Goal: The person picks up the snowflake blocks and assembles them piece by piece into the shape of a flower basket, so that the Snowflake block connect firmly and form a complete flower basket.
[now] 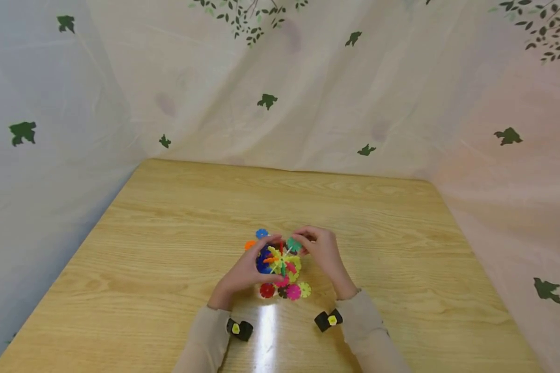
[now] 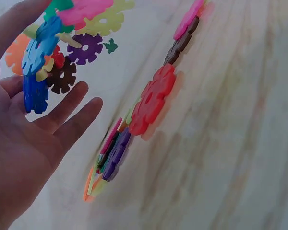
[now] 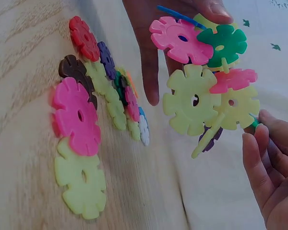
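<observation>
A cluster of interlocked notched plastic discs (image 3: 192,103), in yellow, pink, green, blue and other colours, is held up over the table. My left hand (image 1: 242,272) grips it from the left side, thumb and fingers around its blue discs (image 2: 41,45). In the left wrist view two of that hand's fingers stretch out away from the cluster. With thumb and fingertips, my right hand (image 1: 324,254) pinches a green disc (image 1: 294,244) at the cluster's right edge. Only a sliver of that disc shows in the right wrist view, next to a yellow disc.
Loose discs lie flat below the cluster on the wooden table (image 1: 168,248): a red disc (image 1: 267,290), a magenta disc (image 1: 294,292) and a yellow disc (image 1: 304,289). Further back are a blue disc (image 1: 262,233) and an orange disc (image 1: 249,245). Pale cloth (image 1: 289,129) hangs around the table.
</observation>
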A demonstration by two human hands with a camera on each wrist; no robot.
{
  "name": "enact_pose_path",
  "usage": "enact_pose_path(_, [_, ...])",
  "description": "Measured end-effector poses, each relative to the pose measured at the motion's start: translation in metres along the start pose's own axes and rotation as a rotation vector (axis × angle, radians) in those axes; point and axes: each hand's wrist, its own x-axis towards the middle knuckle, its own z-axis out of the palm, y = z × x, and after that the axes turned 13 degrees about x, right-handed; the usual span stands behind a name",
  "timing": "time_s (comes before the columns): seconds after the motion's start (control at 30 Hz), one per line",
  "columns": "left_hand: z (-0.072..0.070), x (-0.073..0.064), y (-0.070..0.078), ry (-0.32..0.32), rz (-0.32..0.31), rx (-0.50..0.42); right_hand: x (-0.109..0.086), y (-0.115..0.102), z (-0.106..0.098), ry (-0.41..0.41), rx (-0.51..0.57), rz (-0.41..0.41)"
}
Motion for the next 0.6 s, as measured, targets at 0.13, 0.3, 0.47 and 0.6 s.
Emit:
enact_pose_path(0.13, [-0.001,0.0,0.0,-0.045,-0.018,-0.001,0.0,0.002,-0.003,-0.058,0.004,-0.019])
enact_pose_path(0.3, [-0.002,0.0,0.0,-0.109,-0.01,0.024,0.003,0.003,-0.007,-0.142,-0.016,-0.048])
enact_pose_path(0.47, [-0.002,-0.002,0.0,-0.147,0.004,0.012,0.007,0.001,-0.008,-0.207,-0.059,-0.084])
enact_pose_path(0.6, [-0.002,-0.002,0.0,-0.158,-0.002,0.043,0.01,-0.001,-0.004,-0.254,-0.076,-0.109])
